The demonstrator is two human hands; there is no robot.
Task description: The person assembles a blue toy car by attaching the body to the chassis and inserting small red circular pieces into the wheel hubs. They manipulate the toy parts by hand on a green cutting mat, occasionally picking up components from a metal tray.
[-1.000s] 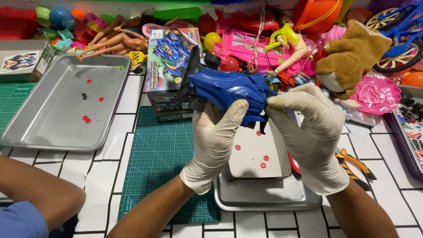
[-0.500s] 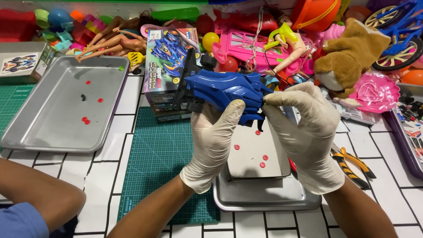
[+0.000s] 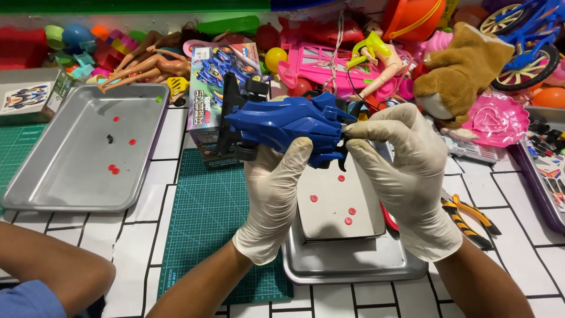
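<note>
Blue toy race-car body [image 3: 288, 126] sits mid-frame, held up off the table above a small steel tray [image 3: 353, 262]. Left hand [image 3: 275, 194], white-gloved, is clamped on its underside, thumb up the near side. Right hand [image 3: 406, 176], also gloved, pinches the shell's 3 o'clock tip between thumb and forefinger. Black wheels and rear wing [image 3: 235, 121] stick out at the car's 9 o'clock end.

Judgement: a part at that tip is being worked loose. Doing it well likely means a steady left-hand grip, a small straight pull at the tip with no twisting, and staying over the tray so loose bits drop in.

Small red round parts [image 3: 348, 215] lie on a pale box lid [image 3: 338, 203] in that tray. Green cutting mat [image 3: 218, 218] sits at 7 o'clock of the car. Printed toy carton [image 3: 215, 88] stands just behind, at 10 o'clock. Larger steel tray [image 3: 88, 147], with a few red bits, lies at 9 o'clock. Orange-handled pliers [image 3: 471, 215] lie at 4 o'clock. Brown plush toy [image 3: 465, 65] and a jumbled toy pile line the back at 12 to 2 o'clock. Another person's bare forearm [image 3: 53, 271] rests at 8 o'clock.
</note>
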